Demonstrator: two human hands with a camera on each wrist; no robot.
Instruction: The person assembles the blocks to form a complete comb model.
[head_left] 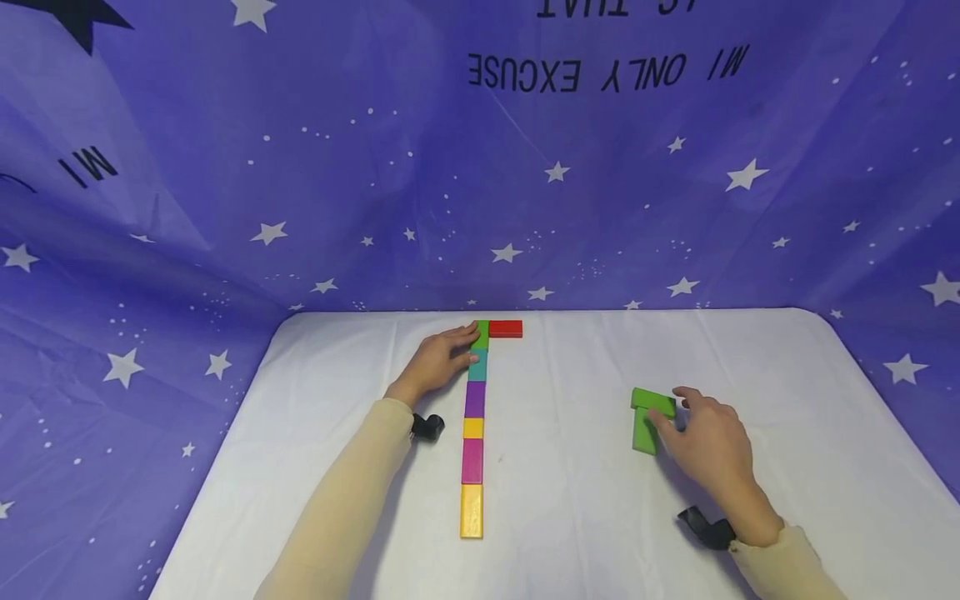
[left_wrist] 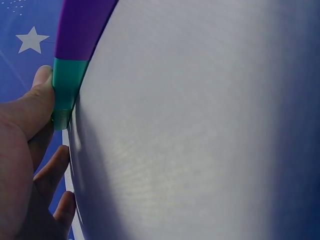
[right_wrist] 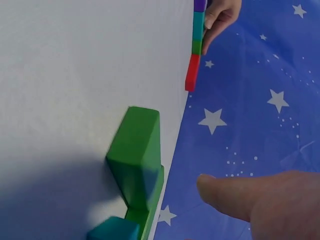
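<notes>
A straight row of coloured blocks runs down the white table. From the far end come a green block (head_left: 483, 335), a teal block (head_left: 478, 368), a purple block (head_left: 475, 400) and a small yellow block (head_left: 473, 428). My left hand (head_left: 435, 362) reaches the far end from the left, its fingertips touching the green block and its thumb against the teal one. Over on the right, my right hand (head_left: 712, 442) hovers with spread fingers by two green blocks (head_left: 651, 399) that form an angle. Beside them, the right wrist view shows another teal block (right_wrist: 114, 230), which the hand hides in the head view.
A red block (head_left: 506, 329) juts rightward from the row's far end. Nearer me, a magenta block (head_left: 472, 461) and a yellow block (head_left: 471, 512) finish the row. Behind the white tabletop (head_left: 562, 500) hangs a blue cloth (head_left: 450, 167) with stars.
</notes>
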